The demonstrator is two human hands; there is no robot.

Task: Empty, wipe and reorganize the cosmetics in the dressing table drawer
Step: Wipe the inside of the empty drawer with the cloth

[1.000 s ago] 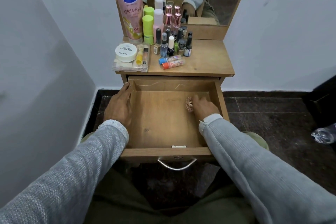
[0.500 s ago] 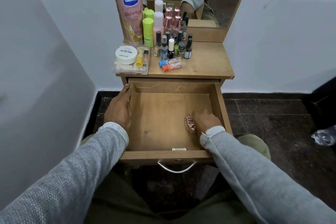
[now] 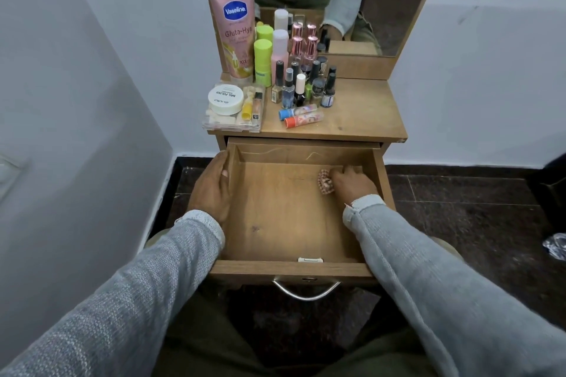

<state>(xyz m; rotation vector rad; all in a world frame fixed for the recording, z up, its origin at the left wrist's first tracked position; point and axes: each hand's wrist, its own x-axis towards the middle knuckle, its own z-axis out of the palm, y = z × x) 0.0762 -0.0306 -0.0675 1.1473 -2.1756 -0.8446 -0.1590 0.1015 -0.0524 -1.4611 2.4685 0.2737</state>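
Observation:
The wooden drawer [image 3: 275,223] stands pulled out, with nothing inside but a small checked cloth [image 3: 324,182]. My right hand [image 3: 352,184] presses that cloth onto the drawer floor near the back right corner. My left hand [image 3: 211,190] grips the drawer's left wall from outside. On the tabletop [image 3: 361,110] stand a pink Vaseline tube [image 3: 234,30], green bottles [image 3: 263,61], a pink bottle [image 3: 280,49], several nail polish bottles [image 3: 303,86], two lying tubes [image 3: 301,115] and a clear tray [image 3: 232,110] holding a white jar [image 3: 225,98].
A mirror [image 3: 352,0] rises behind the cosmetics. A pale wall runs close on the left. Dark tiled floor lies to the right, with a crumpled plastic bottle [image 3: 556,245] near the frame's edge. The metal drawer handle [image 3: 306,289] hangs above my lap.
My right hand has slid the cloth from the drawer's near right area back toward its far right corner. My left hand has stayed on the drawer's side.

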